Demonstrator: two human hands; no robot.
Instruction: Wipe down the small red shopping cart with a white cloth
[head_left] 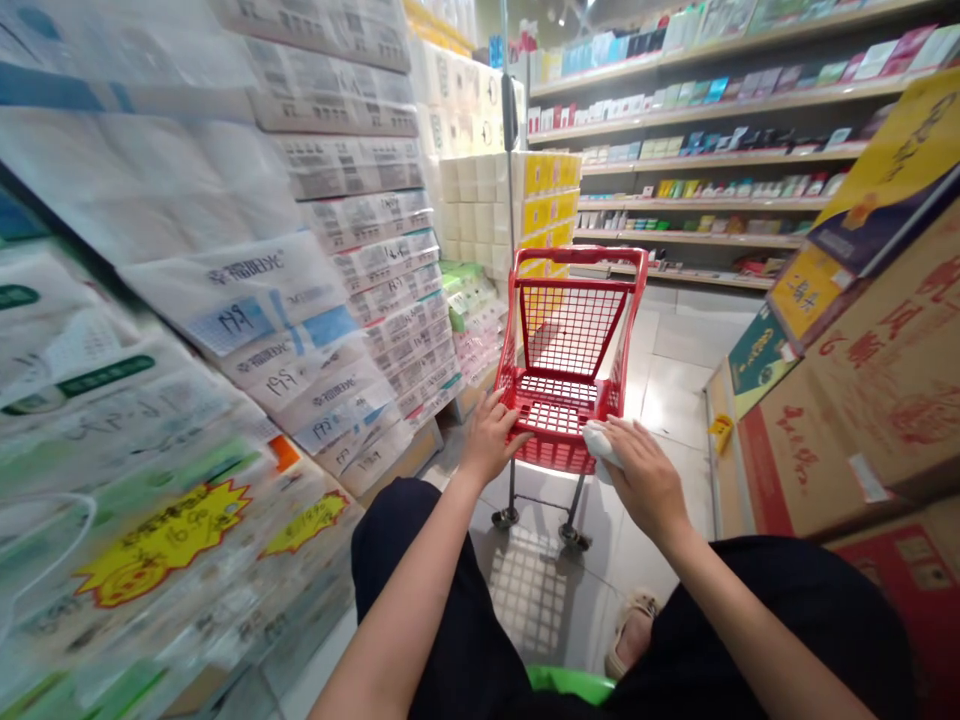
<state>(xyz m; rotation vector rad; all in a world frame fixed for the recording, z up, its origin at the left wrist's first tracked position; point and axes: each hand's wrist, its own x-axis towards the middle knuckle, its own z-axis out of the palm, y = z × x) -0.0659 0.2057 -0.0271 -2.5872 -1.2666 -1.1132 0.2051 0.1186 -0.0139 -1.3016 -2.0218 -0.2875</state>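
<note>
A red shopping cart [574,330] with grid panels stands on the tiled floor in front of my knees. My left hand [491,438] rests on the left side of its lower basket edge, fingers curled over the rim. At the right side of the same edge, my right hand [637,465] has a crumpled white cloth [602,442] under its fingers, pressed against the cart. Part of the cloth is hidden by the hand.
Stacks of wrapped tissue packs [375,250] rise on the left. Cardboard boxes [825,420] are piled at the right. Shelves [712,95] of small goods line the back. Something green [571,684] shows between my legs.
</note>
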